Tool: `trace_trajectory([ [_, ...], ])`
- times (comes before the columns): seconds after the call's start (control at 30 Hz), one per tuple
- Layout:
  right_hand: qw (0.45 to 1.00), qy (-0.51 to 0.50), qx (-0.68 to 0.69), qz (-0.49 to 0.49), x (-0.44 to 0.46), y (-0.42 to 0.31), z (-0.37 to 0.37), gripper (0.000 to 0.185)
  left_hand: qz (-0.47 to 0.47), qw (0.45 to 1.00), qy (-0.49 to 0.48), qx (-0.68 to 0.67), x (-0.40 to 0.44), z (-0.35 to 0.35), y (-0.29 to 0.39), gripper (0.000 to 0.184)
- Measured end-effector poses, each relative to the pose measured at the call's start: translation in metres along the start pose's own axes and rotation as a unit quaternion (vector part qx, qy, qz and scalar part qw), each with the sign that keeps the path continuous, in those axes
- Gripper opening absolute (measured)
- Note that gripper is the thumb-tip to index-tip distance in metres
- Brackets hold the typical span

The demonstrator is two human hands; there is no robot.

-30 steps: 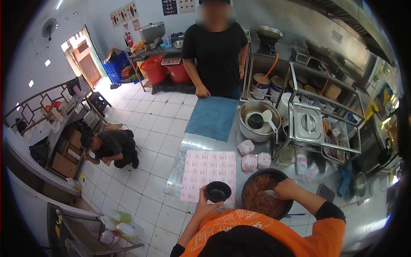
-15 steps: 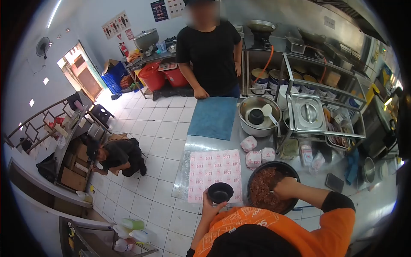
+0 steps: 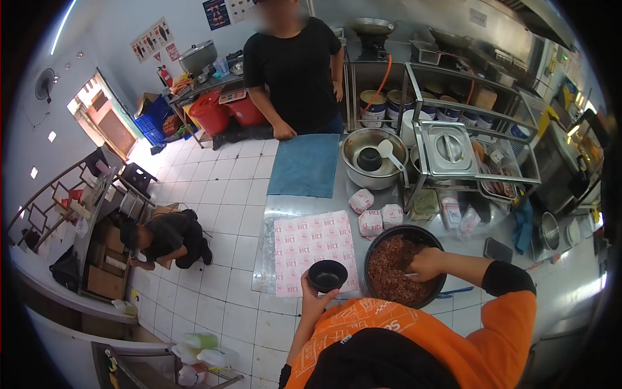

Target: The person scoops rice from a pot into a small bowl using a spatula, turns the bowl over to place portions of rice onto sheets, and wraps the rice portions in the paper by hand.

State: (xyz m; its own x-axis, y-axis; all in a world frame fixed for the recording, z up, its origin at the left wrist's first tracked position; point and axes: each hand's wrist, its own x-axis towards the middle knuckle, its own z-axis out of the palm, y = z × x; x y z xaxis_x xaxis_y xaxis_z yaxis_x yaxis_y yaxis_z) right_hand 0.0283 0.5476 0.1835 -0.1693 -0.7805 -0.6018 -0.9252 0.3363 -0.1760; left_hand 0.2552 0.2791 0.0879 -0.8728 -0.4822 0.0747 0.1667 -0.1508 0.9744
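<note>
My left hand [image 3: 315,296] is closed around the side of a small black bowl [image 3: 328,275], tilted so its hollow inside shows. That bowl is held over the lower edge of a sheet of printed wrapping paper [image 3: 311,240] on the steel table. To the right, my right hand [image 3: 427,263] is down in a large black basin [image 3: 440,241] of reddish-brown shredded food [image 3: 387,267]. Its fingers are curled together in the food, and the tips are partly hidden there. Beyond the basin sit several wrapped parcels [image 3: 370,223] in the same printed paper.
A steel bowl [image 3: 353,170] holding a black bowl and a white ladle stands behind the parcels. Left of it lies a blue cloth [image 3: 302,165]. A lidded steel pan [image 3: 447,148] rests on a rack at right. One person [image 3: 295,78] stands across the table; another [image 3: 172,236] crouches at left.
The whole view has shifted, so everything sits a little further left and higher. My right hand's fingers have shifted in the food; my left still holds the small bowl over the paper.
</note>
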Motion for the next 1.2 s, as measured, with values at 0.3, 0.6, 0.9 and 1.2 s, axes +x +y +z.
trace_trajectory([
  [0.3, 0.999, -0.007, -0.001, 0.051, -0.001, 0.043, -0.005, 0.037, 0.012, 1.000, -0.026, 0.005, 0.008, 0.014, 0.015, 0.095],
  [0.6, 0.976, 0.147, 0.121, 0.104, -0.051, 0.050, -0.020, 0.032, 0.085, 0.963, -0.124, 0.222, 0.046, 0.067, 0.079, 0.098],
  [0.9, 0.940, 0.267, 0.007, 0.213, -0.094, 0.000, -0.066, 0.028, 0.070, 0.935, -0.276, 0.213, 0.072, 0.142, 0.057, 0.093],
  [1.2, 0.884, 0.394, -0.059, 0.245, -0.108, -0.056, -0.077, 0.024, 0.016, 0.967, -0.214, 0.135, 0.069, 0.153, 0.046, 0.095],
])
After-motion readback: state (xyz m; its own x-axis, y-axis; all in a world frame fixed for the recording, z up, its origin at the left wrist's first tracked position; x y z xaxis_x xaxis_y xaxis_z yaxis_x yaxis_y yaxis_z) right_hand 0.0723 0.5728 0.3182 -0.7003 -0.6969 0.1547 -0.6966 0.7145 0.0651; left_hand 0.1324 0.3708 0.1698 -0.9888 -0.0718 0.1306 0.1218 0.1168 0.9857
